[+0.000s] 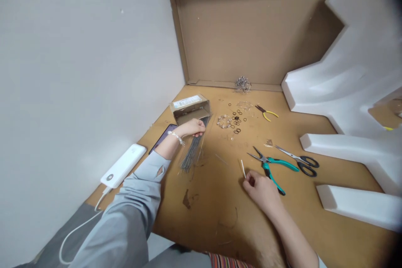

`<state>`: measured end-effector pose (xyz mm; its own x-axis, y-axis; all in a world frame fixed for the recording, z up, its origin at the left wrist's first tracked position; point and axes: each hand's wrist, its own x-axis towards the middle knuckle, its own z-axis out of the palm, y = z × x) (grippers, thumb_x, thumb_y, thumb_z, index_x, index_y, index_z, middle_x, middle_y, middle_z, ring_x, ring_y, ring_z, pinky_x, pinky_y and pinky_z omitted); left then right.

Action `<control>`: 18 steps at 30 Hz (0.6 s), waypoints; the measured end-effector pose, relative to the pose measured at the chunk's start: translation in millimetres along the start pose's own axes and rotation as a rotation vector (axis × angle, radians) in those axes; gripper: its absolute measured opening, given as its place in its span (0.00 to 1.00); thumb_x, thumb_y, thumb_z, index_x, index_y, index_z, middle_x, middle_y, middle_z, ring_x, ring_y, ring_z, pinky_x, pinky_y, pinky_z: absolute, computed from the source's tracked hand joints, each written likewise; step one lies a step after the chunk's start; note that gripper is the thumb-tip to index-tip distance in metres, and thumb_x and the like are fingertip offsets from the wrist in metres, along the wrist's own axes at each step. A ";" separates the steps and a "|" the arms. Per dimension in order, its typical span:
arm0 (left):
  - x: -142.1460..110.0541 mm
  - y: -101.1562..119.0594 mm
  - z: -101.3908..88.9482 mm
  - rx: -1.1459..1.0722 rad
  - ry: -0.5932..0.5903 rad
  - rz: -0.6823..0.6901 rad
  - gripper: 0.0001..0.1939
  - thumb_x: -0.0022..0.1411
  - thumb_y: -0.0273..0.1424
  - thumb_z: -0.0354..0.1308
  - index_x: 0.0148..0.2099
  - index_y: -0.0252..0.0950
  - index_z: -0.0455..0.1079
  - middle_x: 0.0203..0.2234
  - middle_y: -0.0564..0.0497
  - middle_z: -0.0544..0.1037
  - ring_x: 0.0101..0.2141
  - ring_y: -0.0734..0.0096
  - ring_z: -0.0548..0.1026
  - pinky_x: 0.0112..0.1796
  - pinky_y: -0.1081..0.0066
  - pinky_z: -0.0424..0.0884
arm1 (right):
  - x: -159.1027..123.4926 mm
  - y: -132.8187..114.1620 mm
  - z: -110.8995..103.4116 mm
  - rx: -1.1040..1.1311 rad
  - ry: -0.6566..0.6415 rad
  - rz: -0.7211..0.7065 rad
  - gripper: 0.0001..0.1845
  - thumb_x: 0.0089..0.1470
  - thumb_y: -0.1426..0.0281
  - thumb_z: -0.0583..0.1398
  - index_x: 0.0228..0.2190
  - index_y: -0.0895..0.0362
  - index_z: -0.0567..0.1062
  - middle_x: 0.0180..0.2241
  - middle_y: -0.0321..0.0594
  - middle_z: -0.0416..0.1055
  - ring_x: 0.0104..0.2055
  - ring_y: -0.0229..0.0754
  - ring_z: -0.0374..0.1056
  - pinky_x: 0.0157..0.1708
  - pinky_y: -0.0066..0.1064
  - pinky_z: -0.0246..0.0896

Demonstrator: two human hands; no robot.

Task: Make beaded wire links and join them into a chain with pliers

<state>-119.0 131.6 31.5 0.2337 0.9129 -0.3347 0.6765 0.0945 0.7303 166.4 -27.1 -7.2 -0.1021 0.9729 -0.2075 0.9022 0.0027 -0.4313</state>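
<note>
My left hand (194, 127) is closed in a pinch over a bundle of thin grey wires (190, 157), with one thin wire at its fingertips. The bundle lies in front of an open cardboard box (190, 109), and the hand covers part of it. Lower right, my right hand (258, 186) pinches a thin whitish stick (243, 168) that points up and away. Teal-handled pliers (266, 161) lie spread just beyond that hand. Between the hands and farther back are a ring of clear beads (224, 122) and several small dark rings (236, 123).
Scissors (298, 159) and yellow-handled pliers (266, 112) lie to the right, near white foam packing (333, 144). A tangle of silvery wire (243, 84) sits by the cardboard wall (251, 33). On the left are a phone (161, 138) and a cabled white power bank (124, 165).
</note>
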 end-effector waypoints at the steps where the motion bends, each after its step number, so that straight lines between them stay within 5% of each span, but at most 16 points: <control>1: -0.2 -0.4 0.1 -0.019 -0.009 0.011 0.02 0.48 0.24 0.51 0.24 0.33 0.63 0.15 0.56 0.68 0.14 0.83 0.63 0.16 0.81 0.58 | 0.1 -0.3 -0.3 -0.001 0.000 0.003 0.06 0.47 0.69 0.53 0.23 0.53 0.68 0.20 0.34 0.70 0.24 0.38 0.64 0.24 0.27 0.43; 7: -6.3 2.3 -1.7 -0.046 -0.054 0.052 0.02 0.50 0.26 0.54 0.27 0.32 0.65 0.16 0.54 0.71 0.15 0.82 0.65 0.15 0.81 0.58 | 0.0 -0.4 -1.4 -0.009 -0.001 0.000 0.06 0.48 0.68 0.53 0.23 0.53 0.67 0.20 0.34 0.70 0.24 0.38 0.63 0.25 0.27 0.44; 18: -17.0 0.1 -14.3 0.098 0.080 -0.030 0.03 0.51 0.23 0.54 0.29 0.31 0.69 0.16 0.55 0.73 0.14 0.82 0.66 0.19 0.81 0.62 | 0.0 0.0 0.6 -0.019 0.011 -0.016 0.07 0.48 0.68 0.52 0.22 0.53 0.66 0.20 0.34 0.69 0.24 0.39 0.64 0.25 0.27 0.45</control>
<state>-132.9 121.8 45.8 0.1585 0.9396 -0.3035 0.7481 0.0863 0.6579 166.2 -27.2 -7.7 -0.1118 0.9752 -0.1907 0.9083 0.0225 -0.4177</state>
